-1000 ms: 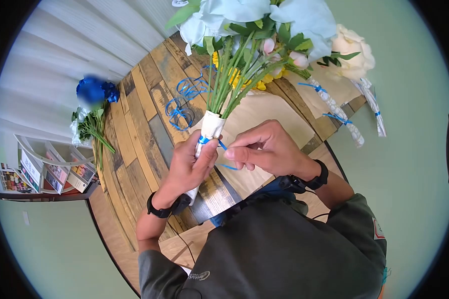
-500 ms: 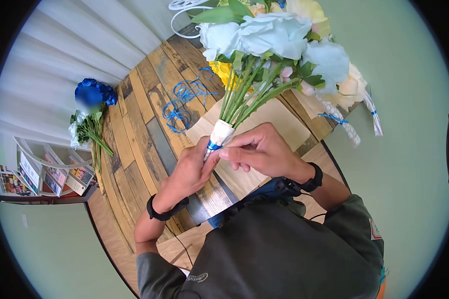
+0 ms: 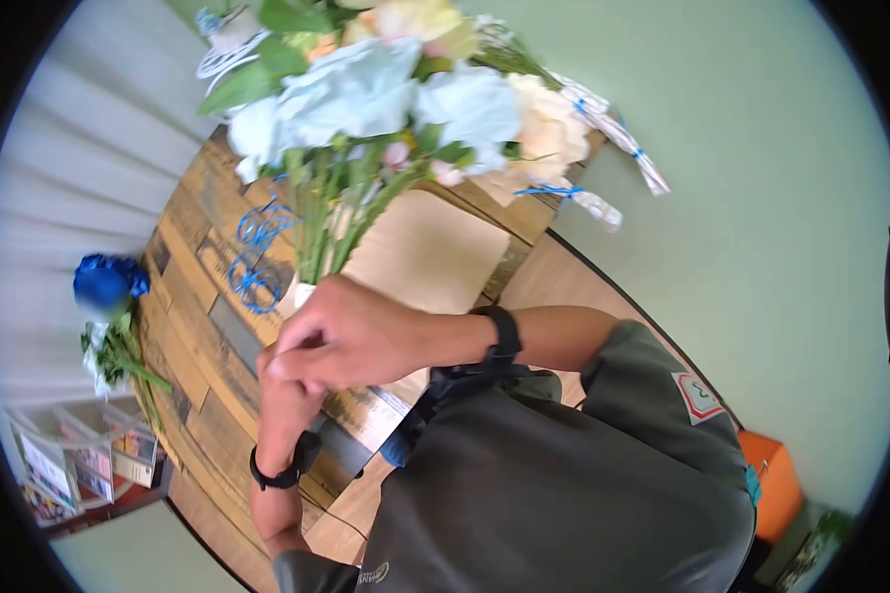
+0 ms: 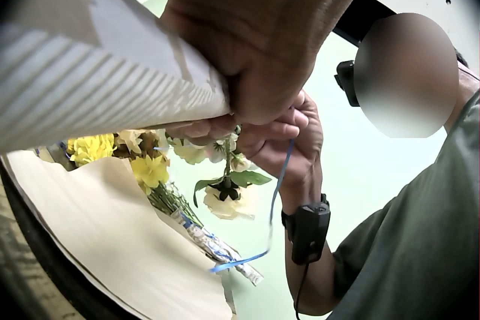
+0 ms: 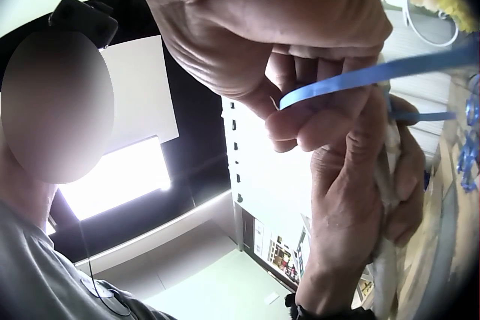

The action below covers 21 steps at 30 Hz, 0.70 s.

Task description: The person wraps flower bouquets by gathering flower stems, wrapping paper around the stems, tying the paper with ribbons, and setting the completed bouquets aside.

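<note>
The left hand (image 3: pixel 285 400) grips a bouquet by its stems, which are bound in a white patterned wrap (image 4: pixel 112 72). Large pale blue flowers (image 3: pixel 351 89) and green stems (image 3: pixel 341 212) rise above the wrap. Close in front of the left hand, the right hand (image 3: pixel 366 331) pinches a narrow blue ribbon (image 5: pixel 360 78) between thumb and fingers. A thin tail of that ribbon hangs down in the left wrist view. From the head camera, the right hand covers most of the wrap and part of the left hand.
Loose blue ribbon (image 3: pixel 259 232) lies curled on the plank table (image 3: pixel 188 296), beside brown paper (image 3: pixel 435 247). Wrapped flower bunches (image 3: pixel 623 143) lie at the far right edge. Blue flowers (image 3: pixel 109 282) with bare stems are at the left, near a magazine rack (image 3: pixel 84 460).
The right hand has crossed from the right of the wrap to in front of it, over the left hand. The head view has turned, shifting the table and bouquet leftward.
</note>
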{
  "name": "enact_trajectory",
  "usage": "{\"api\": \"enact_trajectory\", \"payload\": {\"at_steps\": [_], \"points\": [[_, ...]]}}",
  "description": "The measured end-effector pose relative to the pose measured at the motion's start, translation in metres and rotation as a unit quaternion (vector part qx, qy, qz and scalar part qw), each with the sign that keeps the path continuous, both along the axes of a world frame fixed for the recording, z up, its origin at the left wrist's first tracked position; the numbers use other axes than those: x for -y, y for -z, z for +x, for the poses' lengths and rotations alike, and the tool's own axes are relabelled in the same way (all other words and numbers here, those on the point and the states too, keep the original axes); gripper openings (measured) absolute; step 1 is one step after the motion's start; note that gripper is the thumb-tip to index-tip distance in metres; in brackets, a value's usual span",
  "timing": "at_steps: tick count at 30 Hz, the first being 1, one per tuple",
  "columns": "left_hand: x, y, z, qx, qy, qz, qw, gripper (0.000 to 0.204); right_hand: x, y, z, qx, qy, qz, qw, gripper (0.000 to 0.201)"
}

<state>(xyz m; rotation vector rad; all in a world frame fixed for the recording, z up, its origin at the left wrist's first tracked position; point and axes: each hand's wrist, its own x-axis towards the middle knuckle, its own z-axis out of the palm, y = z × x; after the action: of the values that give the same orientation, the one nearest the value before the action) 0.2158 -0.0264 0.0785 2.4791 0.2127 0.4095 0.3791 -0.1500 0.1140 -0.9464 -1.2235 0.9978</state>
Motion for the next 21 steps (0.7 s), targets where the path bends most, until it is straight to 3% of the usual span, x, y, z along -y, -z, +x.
{"api": "enact_trajectory", "payload": {"at_steps": [2,3,6,8,13,14,15,18,21], "points": [[-0.01,0.026,-0.025,0.007,-0.019,0.057,0.998,0.032,-0.018,0.0,-0.012,0.084,0.043,0.068,0.993,0.023],[-0.017,0.042,-0.036,0.014,-0.056,0.118,0.991,0.035,-0.027,-0.003,-0.018,0.085,0.056,0.065,0.993,0.023],[-0.039,0.084,-0.082,-0.029,-0.046,0.17,0.984,0.034,-0.048,-0.025,-0.04,0.069,0.051,0.111,0.99,0.026],[-0.061,0.112,-0.114,-0.073,-0.058,0.224,0.97,0.034,-0.06,-0.039,-0.053,0.019,-0.002,0.097,0.995,0.026],[-0.085,0.142,-0.116,-0.164,-0.11,0.326,0.925,0.033,-0.1,-0.051,-0.081,0.002,-0.04,0.092,0.995,0.026],[-0.069,0.102,-0.089,-0.044,-0.121,0.127,0.984,0.031,-0.107,-0.053,-0.085,-0.003,-0.036,0.082,0.996,0.026],[-0.053,0.072,-0.072,0.083,-0.122,-0.076,0.986,0.029,-0.113,-0.054,-0.088,0.003,-0.041,0.084,0.996,0.026],[-0.021,0.042,-0.068,0.027,-0.196,-0.077,0.977,0.023,-0.131,-0.055,-0.104,-0.015,-0.059,0.06,0.996,0.027],[-0.013,0.032,-0.062,0.013,-0.211,-0.118,0.97,0.021,-0.152,-0.054,-0.118,-0.01,-0.064,0.048,0.997,0.026]]}}
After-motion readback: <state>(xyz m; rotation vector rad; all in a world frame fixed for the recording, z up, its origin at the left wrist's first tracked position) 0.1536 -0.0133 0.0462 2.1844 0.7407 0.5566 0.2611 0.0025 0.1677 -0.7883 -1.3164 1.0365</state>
